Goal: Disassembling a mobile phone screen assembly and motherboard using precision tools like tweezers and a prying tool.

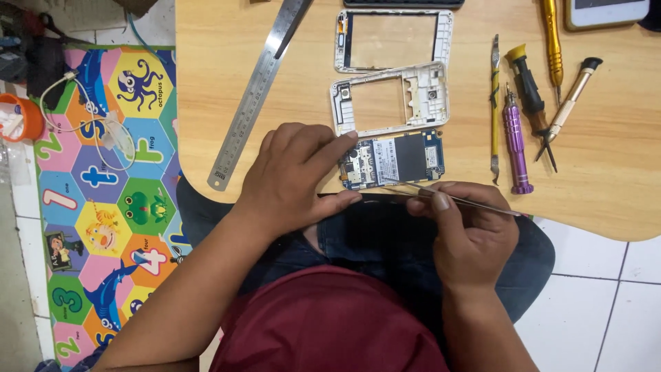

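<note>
You sit at a pale wooden surface (606, 186) over white floor tiles, a bright numbered play mat (103, 200) to your left. Your left hand (292, 176) lies flat, fingers steadying the blue circuit board (392, 160) at the near edge. Your right hand (461, 224) pinches tweezers (454, 200) whose tips touch the board. Two white frames (390, 72) lie beyond it, a steel ruler (258, 89) left, screwdrivers (530, 103) right.
</note>
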